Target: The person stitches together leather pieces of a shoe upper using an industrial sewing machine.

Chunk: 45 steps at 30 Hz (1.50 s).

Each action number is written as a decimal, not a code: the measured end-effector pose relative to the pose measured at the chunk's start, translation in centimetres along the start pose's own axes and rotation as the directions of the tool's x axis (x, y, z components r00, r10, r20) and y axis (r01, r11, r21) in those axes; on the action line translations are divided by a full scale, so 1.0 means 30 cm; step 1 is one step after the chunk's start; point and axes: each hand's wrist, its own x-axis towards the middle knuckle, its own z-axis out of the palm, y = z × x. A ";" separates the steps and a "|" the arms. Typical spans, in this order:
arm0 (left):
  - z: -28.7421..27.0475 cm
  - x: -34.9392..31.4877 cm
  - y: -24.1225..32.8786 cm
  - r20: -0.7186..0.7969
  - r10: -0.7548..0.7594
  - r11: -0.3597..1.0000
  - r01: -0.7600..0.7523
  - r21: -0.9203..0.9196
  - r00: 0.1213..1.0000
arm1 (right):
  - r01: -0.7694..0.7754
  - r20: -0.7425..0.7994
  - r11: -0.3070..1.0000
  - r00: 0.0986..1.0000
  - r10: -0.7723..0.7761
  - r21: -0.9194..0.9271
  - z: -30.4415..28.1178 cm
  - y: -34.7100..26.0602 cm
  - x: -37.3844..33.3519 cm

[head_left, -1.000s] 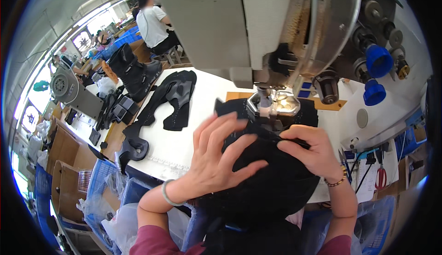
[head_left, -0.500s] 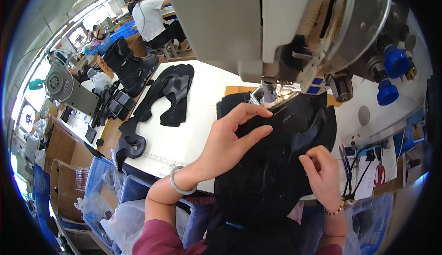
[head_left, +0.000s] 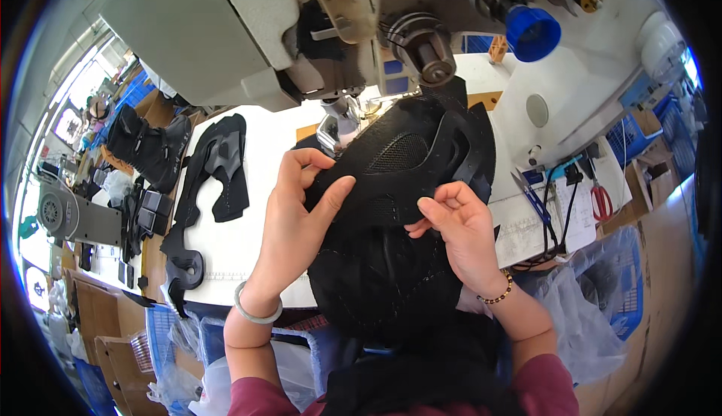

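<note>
A black boot upper [head_left: 376,266], stitched from several layers, lies under the sewing machine's head [head_left: 350,111] and drapes over the near table edge. A mesh oval panel [head_left: 398,151] shows on its upper part. My left hand [head_left: 297,202] grips its left edge, thumb on top and fingers bent at the side. My right hand [head_left: 462,224] pinches a raised fold of the upper between thumb and fingers, close to the middle. The needle area sits just beyond the far left edge of the upper; the exact stitching point is hidden.
More black upper pieces [head_left: 218,168] lie on the white table to the left, near a finished black boot [head_left: 147,145]. A grey motor [head_left: 71,213] stands at far left. Red-handled scissors [head_left: 602,202] and blue-handled snips [head_left: 534,198] lie right. Plastic-lined blue baskets [head_left: 628,288] stand below.
The view has swung right. The upper has been turned and lifted, so the mesh panel shows. My right hand has come nearer my left and now pinches a fold.
</note>
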 end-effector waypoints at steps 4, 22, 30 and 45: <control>0.008 -0.003 -0.012 -0.022 0.070 0.997 -0.070 -0.029 0.997 | 0.106 0.019 0.994 0.994 -0.105 -0.040 0.011 0.014 -0.003; 0.024 0.016 -0.086 -0.018 0.006 0.947 -0.012 -0.321 1.000 | 0.304 -0.072 0.948 0.948 -0.311 -0.100 0.061 0.061 -0.007; 0.036 0.034 -0.101 -0.041 0.080 0.953 -0.089 -0.291 0.996 | 0.269 -0.032 0.960 0.962 -0.272 -0.077 0.040 0.035 -0.002; 0.033 0.035 -0.086 -0.165 0.427 0.902 -0.406 0.146 0.889 | -0.130 0.308 0.964 0.930 0.200 -0.234 0.000 -0.088 0.105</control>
